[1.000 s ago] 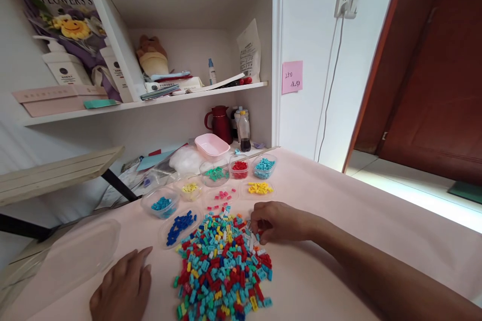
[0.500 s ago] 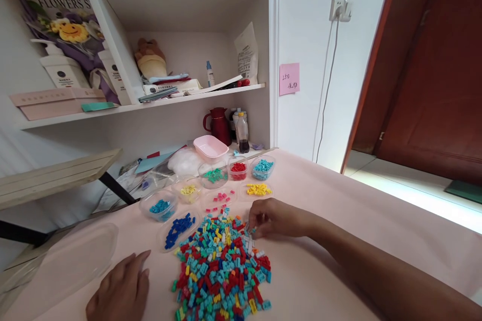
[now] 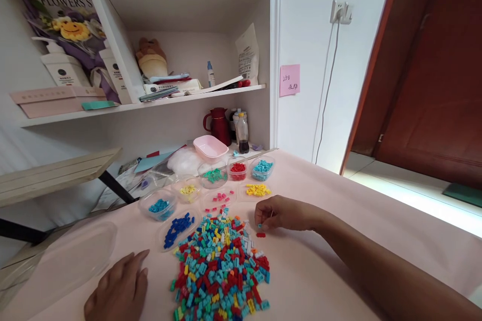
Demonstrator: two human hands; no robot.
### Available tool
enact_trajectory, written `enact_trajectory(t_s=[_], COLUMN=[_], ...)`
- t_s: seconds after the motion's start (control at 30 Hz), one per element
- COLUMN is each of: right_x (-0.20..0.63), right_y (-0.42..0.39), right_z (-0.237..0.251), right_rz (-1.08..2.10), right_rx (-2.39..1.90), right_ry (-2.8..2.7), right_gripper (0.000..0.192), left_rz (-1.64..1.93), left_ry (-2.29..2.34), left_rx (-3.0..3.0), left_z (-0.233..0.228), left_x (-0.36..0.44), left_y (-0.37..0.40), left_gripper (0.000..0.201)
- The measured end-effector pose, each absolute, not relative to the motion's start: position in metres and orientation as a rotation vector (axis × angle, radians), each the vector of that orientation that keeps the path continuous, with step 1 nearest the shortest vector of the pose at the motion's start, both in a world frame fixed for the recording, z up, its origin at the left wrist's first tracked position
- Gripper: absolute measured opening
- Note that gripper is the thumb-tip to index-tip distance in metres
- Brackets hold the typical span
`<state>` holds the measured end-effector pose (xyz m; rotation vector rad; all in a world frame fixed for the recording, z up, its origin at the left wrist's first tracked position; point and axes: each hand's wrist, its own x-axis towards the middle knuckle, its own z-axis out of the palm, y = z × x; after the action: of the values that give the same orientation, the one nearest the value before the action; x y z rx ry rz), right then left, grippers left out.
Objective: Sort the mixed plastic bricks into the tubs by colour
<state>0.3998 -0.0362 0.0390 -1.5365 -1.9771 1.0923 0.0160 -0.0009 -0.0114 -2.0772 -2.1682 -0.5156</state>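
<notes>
Since before, right hand [image 3: 280,213] lifts to 2 o'clock of the brick pile [image 3: 222,266], fingers curled; its grip is unclear. Left hand [image 3: 116,291], half cropped, rests flat, holding nothing, near eight sorting tubs.

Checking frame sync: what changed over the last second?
The right hand drew back from the edge of the mixed brick pile toward the right, fingers pinched, apparently on a small piece I can't make out. A red brick now lies alone just below it. The left hand stayed flat on the table; the sorted trays didn't move.
</notes>
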Motion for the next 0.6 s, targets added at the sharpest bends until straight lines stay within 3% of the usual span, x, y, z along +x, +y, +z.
enact_trajectory(t_s=[0.23, 0.6], right_x=[0.399, 0.396], right_y=[-0.037, -0.03], right_z=[0.032, 0.035], right_rz=[1.37, 1.285], right_rx=[-1.528, -1.122], right_ry=[-1.887, -1.534], right_gripper=[0.017, 0.024], left_rz=[-0.446, -0.512], left_ry=[-2.2, -2.166], left_rx=[-2.096, -2.083], left_z=[-0.012, -0.013], left_x=[0.011, 0.014], left_y=[0.003, 0.0], left_gripper=[0.049, 0.052])
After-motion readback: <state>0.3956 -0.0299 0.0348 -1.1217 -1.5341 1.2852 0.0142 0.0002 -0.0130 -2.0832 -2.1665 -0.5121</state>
